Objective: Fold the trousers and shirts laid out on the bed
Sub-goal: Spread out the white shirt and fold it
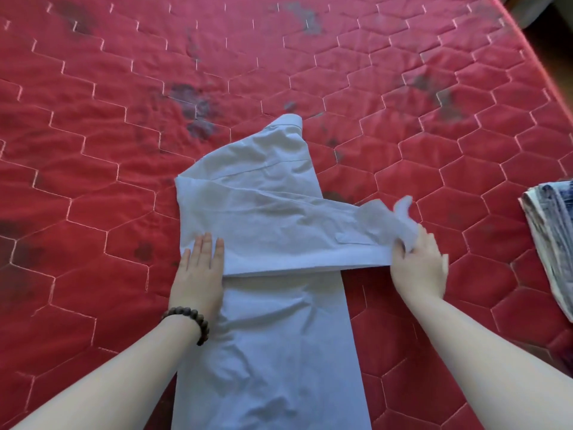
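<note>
Shirt [273, 231] laid on bed [403, 88], sleeve folded across | left hand [198, 274] pressed flat, fingers straight | cuff pinched by right hand [418, 262]

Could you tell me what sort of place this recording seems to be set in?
Most likely a bedroom at home: a red quilted mattress fills the view, a light blue shirt lies on it mid-fold, and folded clothes sit at its right edge.

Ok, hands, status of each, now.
Left hand: open, fingers straight, pressing flat on the light blue shirt.
Right hand: closed, gripping the shirt's sleeve cuff.
</note>
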The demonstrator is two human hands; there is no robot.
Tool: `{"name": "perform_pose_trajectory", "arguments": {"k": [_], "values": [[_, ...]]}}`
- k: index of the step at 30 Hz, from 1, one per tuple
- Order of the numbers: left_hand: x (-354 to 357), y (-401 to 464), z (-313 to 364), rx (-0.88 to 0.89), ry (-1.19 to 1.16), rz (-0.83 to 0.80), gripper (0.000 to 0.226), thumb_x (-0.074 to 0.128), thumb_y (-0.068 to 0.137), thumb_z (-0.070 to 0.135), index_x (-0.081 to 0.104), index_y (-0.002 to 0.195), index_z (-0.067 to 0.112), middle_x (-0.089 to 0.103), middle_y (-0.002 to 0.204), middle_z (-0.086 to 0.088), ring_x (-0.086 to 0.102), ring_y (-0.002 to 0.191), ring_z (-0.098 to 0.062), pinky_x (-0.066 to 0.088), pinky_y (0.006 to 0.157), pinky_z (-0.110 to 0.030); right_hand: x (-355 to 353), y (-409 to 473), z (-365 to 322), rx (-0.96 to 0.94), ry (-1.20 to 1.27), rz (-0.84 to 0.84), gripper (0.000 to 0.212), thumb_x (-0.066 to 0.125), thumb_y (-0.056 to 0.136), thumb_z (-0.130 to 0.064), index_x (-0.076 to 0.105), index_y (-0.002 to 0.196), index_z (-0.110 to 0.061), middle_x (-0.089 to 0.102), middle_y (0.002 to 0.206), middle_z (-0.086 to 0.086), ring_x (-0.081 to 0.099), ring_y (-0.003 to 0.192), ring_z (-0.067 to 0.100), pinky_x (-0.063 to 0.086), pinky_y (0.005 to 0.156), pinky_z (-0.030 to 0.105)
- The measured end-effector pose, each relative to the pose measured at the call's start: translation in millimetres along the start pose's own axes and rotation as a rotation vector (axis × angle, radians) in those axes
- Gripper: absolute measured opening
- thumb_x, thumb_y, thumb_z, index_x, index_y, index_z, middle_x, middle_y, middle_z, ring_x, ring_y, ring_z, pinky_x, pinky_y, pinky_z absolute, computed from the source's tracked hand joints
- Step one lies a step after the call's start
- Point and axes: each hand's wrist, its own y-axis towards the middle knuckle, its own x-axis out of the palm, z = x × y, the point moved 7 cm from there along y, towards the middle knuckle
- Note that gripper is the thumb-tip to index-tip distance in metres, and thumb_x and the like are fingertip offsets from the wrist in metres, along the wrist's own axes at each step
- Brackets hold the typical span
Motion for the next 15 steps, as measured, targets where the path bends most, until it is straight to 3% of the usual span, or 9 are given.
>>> {"name": "perform_pose_trajectory", "arguments": {"k": [5,8,12,15], "values": [[-5,0,-2,0.008,-0.039,0.028,0.068,0.027,0.095,0.003,-0.010,0.152,0.007,-0.011,0.161,-0.013,-0.010,0.148,-0.025,-0.001,0.121,-0.039,-9,-10,30,0.266,0.139,0.040,0.104,0.061,0.087,-0.050,-0.005,0.151,-0.002,0.004,0.161,0.016,0.005,0.149,0.024,0.005,0.118,0.050],[-11,-1,-1,0.016,-0.007,0.034,0.068,0.031,0.098,0.013,-0.010,0.152,0.010,-0.014,0.160,-0.012,-0.011,0.148,-0.027,-0.001,0.121,-0.042,-27,-10,19,0.259,0.128,0.172,0.106,0.065,0.086,-0.044,-0.006,0.151,0.001,-0.004,0.160,0.020,0.003,0.149,0.030,0.002,0.116,0.056],[-20,-2,-4,0.024,-0.038,0.080,0.067,0.040,0.098,0.024,0.004,0.154,0.020,-0.009,0.161,-0.014,-0.008,0.148,-0.031,0.000,0.120,-0.046,-33,-17,-46,-0.055,0.064,0.267,0.086,0.061,0.086,-0.021,0.009,0.151,0.000,0.005,0.160,0.020,0.005,0.148,0.031,-0.002,0.116,0.054],[-28,1,-9,0.024,-0.126,0.135,0.069,0.050,0.091,0.013,0.022,0.152,0.024,-0.002,0.160,-0.017,-0.002,0.148,-0.033,0.000,0.120,-0.047,11,-35,-122,-0.389,0.029,0.032,0.072,0.060,0.087,-0.016,0.025,0.150,-0.005,0.017,0.159,0.015,0.005,0.149,0.028,0.000,0.119,0.050]]}}
